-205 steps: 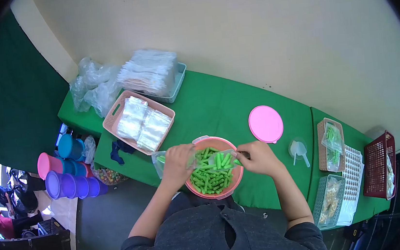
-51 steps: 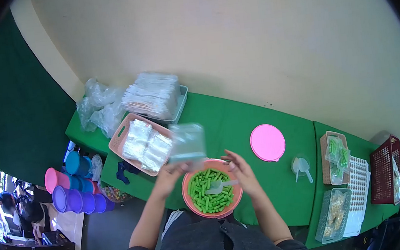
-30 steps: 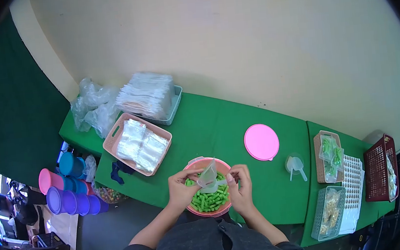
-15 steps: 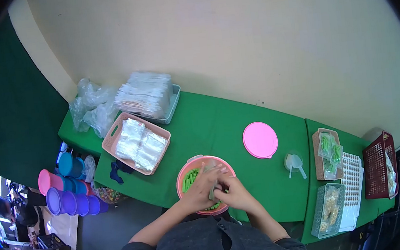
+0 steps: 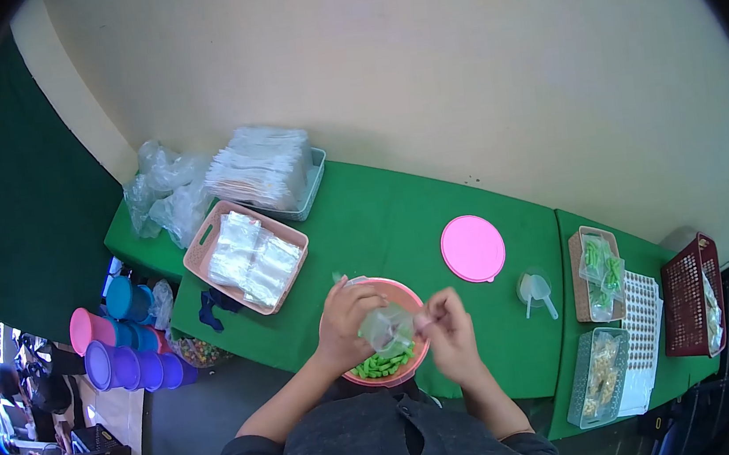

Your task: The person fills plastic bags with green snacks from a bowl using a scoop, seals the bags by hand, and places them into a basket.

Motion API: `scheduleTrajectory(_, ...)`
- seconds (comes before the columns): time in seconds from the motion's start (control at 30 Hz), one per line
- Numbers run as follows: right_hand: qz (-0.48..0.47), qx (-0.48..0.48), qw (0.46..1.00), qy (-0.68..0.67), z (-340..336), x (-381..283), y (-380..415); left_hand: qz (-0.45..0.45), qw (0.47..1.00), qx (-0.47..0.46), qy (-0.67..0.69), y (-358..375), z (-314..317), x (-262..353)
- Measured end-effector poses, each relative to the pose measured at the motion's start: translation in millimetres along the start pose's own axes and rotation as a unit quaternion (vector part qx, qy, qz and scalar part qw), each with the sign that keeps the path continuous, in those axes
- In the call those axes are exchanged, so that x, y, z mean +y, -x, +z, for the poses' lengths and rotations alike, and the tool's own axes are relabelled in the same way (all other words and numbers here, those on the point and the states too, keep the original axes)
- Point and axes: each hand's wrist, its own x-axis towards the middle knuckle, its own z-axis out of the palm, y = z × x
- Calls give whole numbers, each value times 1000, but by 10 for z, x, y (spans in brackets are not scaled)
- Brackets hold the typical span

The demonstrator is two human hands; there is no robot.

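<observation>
While draped in green cloth, counter [image 5: 399, 215] carries, at six o'clock, pink bowl [image 5: 408, 297] of green snack sticks [image 5: 379, 366], plenty left. Above it, clear pouch [image 5: 386, 326], partly filled, pinched between left hand [image 5: 345, 317] and right hand [image 5: 448, 332]. Packed pouches [image 5: 601, 266] at three o'clock.

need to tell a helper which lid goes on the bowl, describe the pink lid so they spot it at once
Start at the green table along the cream wall. The pink lid lies flat on it, up and to the right of the pink bowl under the hands. It is the only flat, plain round disc; its neighbours are baskets and a small clear scoop.
</observation>
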Motion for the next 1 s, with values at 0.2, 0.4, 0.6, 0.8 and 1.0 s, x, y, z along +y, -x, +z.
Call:
scheduleTrajectory(0.2, 199, -27, 980, -8, -76, 821, -300, 13, 972, 59, 228, 3, 15, 68)
scheduleTrajectory(0.4, 294, -67, 926, -229, 245, 1008, -46, -19, 919, 19, 394, 180, 186, 98)
scheduleTrajectory(0.6, 377, -14, 891, -252, 264, 1271, -63, -70, 898, 176, 398, 274, 61, 140)
scheduleTrajectory(0.8, 78, -16, 966, 247, -40, 800, -355, -102, 953, 202, 203, 208, -580, -316)
scheduleTrajectory(1.0, -43, -239, 761, 602, -41, 1414, -117, -258, 960, 85, 61, 189, -569, -407)
